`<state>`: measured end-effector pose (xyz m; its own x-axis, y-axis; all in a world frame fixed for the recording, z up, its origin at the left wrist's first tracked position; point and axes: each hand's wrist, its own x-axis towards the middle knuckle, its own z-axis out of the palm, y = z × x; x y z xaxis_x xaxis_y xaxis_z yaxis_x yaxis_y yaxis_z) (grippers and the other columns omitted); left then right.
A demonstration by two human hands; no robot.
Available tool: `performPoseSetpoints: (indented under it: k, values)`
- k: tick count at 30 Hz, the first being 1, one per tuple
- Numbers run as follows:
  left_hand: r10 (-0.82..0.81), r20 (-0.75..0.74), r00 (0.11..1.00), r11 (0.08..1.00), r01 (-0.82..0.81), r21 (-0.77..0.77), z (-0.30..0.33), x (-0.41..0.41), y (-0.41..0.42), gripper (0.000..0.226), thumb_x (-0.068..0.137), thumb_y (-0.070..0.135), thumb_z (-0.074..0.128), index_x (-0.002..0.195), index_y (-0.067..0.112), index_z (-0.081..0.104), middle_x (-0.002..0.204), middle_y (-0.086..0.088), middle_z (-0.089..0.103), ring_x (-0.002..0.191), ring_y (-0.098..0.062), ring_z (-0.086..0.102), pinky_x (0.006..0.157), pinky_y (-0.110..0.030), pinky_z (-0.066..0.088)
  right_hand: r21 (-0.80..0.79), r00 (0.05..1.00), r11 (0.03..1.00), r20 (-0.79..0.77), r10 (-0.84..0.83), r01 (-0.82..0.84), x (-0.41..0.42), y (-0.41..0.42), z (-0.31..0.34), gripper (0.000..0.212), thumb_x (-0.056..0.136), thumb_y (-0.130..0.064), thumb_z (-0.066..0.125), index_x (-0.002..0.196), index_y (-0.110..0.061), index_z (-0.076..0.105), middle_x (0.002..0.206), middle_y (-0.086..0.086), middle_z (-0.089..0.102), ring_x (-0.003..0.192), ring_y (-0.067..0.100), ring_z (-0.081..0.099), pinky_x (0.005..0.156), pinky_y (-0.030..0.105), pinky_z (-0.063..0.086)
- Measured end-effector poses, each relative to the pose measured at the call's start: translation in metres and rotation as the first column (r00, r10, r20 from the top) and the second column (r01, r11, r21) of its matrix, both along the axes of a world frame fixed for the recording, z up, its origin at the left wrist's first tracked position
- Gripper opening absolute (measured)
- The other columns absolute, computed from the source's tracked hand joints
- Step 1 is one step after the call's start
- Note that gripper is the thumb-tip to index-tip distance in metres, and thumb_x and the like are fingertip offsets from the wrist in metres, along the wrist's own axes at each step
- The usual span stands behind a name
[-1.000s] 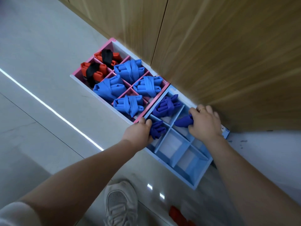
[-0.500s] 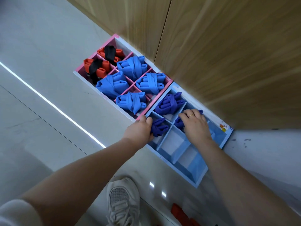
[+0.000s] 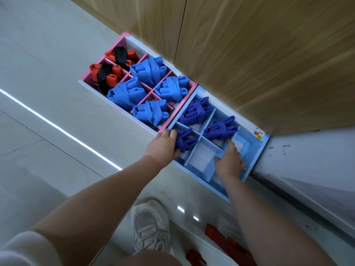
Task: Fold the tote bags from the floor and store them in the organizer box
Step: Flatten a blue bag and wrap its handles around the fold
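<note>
A blue organizer box (image 3: 258, 155) lies on the floor against a wooden cabinet. Three folded dark blue tote bags sit in its far compartments: one at the back (image 3: 194, 112), one to the right (image 3: 221, 129), one at the near left (image 3: 185, 141). My left hand (image 3: 163, 145) grips the box's left corner rim, fingers curled over it and touching the near-left bag. My right hand (image 3: 229, 162) rests with relaxed fingers on a divider just below the right bag, holding nothing. The near compartments hold no bags.
A pink organizer box (image 3: 84, 78) adjoins on the left, filled with light blue folded bags (image 3: 148, 71) and two red-orange ones with black straps (image 3: 104, 74). Red fabric (image 3: 226, 240) lies on the floor near my white shoe (image 3: 149, 225). The wooden cabinet (image 3: 259, 54) blocks the far side.
My right hand pushed the dark blue bag into the right compartment, let go and drew back toward me onto the divider. My left hand stayed on the box corner.
</note>
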<state>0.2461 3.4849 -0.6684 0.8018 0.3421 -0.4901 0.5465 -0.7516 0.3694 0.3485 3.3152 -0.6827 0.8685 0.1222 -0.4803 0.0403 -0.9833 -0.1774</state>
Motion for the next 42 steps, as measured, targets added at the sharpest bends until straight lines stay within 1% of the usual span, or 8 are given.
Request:
performPoseSetpoints:
  k: [3, 6, 11, 15, 23, 30, 34, 42]
  values:
    - [0.011, -0.016, 1.000, 0.998, -0.011, -0.057, 0.004, 0.000, 0.004, 0.051, 0.089, 0.036, 0.057, 0.128, 0.010, 0.037, 0.123, -0.011, 0.045, 0.109, -0.027, 0.050, 0.076, -0.033, 0.043, -0.033, 0.994, 0.998, 0.096, 0.059, -0.056, -0.001, 0.005, 0.014, 0.055, 0.086, -0.023, 0.065, 0.134, -0.011, 0.040, 0.135, 0.012, 0.045, 0.124, 0.031, 0.040, 0.095, 0.044, 0.036]
    - [-0.033, -0.028, 0.999, 0.994, 0.030, -0.109, 0.016, -0.002, 0.017, 0.054, 0.089, 0.043, 0.056, 0.129, 0.011, 0.037, 0.124, -0.010, 0.046, 0.106, -0.027, 0.052, 0.080, -0.035, 0.046, 0.219, 0.959, 0.969, 0.280, 0.051, -0.115, -0.003, 0.030, 0.042, 0.024, 0.088, -0.023, 0.062, 0.105, -0.008, 0.055, 0.109, 0.011, 0.057, 0.094, 0.027, 0.054, 0.071, 0.035, 0.042]
    - [0.014, -0.011, 1.000, 1.000, -0.014, -0.022, 0.043, -0.023, 0.081, 0.034, 0.096, 0.035, 0.045, 0.124, 0.017, 0.048, 0.120, -0.005, 0.053, 0.103, -0.024, 0.055, 0.079, -0.034, 0.047, 0.552, 0.924, 0.755, 0.078, 0.375, -0.353, -0.008, 0.116, 0.078, 0.004, 0.092, -0.016, 0.055, 0.092, -0.012, 0.057, 0.082, -0.005, 0.057, 0.072, 0.012, 0.052, 0.065, 0.026, 0.042]
    - [0.211, -0.056, 0.976, 0.976, -0.208, 0.062, 0.060, -0.072, 0.154, 0.033, 0.096, 0.030, 0.043, 0.126, 0.018, 0.049, 0.122, -0.004, 0.054, 0.107, -0.026, 0.054, 0.083, -0.032, 0.046, 0.615, 0.792, 0.666, -0.109, 0.601, -0.421, -0.030, 0.200, 0.086, 0.013, 0.093, -0.014, 0.053, 0.101, -0.010, 0.062, 0.090, -0.004, 0.060, 0.085, 0.016, 0.058, 0.078, 0.030, 0.048]
    - [0.479, -0.095, 0.873, 0.869, -0.456, 0.191, 0.064, -0.203, 0.256, 0.030, 0.096, 0.026, 0.044, 0.123, 0.016, 0.051, 0.120, -0.004, 0.055, 0.107, -0.026, 0.054, 0.085, -0.034, 0.046, 0.718, 0.648, 0.502, -0.093, 0.756, -0.482, -0.125, 0.334, 0.070, 0.013, 0.090, -0.007, 0.053, 0.093, -0.012, 0.065, 0.072, -0.018, 0.053, 0.070, 0.009, 0.052, 0.064, 0.017, 0.038]
    - [0.451, -0.109, 0.886, 0.877, -0.417, 0.238, 0.051, -0.306, 0.341, 0.038, 0.096, 0.028, 0.043, 0.134, 0.020, 0.040, 0.133, -0.001, 0.043, 0.109, -0.026, 0.054, 0.080, -0.033, 0.046, 0.718, 0.570, 0.479, -0.139, 0.810, -0.505, -0.248, 0.437, 0.064, 0.017, 0.089, -0.011, 0.053, 0.081, -0.026, 0.058, 0.073, -0.014, 0.055, 0.072, 0.011, 0.055, 0.077, 0.029, 0.049]
    - [0.516, -0.041, 0.855, 0.834, -0.491, 0.252, 0.035, -0.380, 0.397, 0.047, 0.095, 0.024, 0.047, 0.140, 0.024, 0.033, 0.144, -0.005, 0.030, 0.119, -0.026, 0.046, 0.082, -0.034, 0.046, 0.693, 0.525, 0.453, -0.125, 0.842, -0.561, -0.316, 0.497, 0.062, 0.012, 0.089, -0.012, 0.054, 0.087, -0.022, 0.059, 0.073, -0.012, 0.055, 0.072, 0.013, 0.055, 0.064, 0.017, 0.042]
    - [0.601, 0.052, 0.798, 0.745, -0.582, 0.325, -0.013, -0.449, 0.481, 0.072, 0.092, 0.011, 0.042, 0.148, 0.040, 0.006, 0.154, -0.019, -0.013, 0.137, -0.032, 0.016, 0.106, -0.038, 0.027, 0.655, 0.659, 0.621, -0.243, 0.712, -0.431, -0.398, 0.556, 0.051, 0.015, 0.089, -0.012, 0.053, 0.084, -0.024, 0.059, 0.074, -0.010, 0.055, 0.073, 0.015, 0.056, 0.073, 0.030, 0.048]
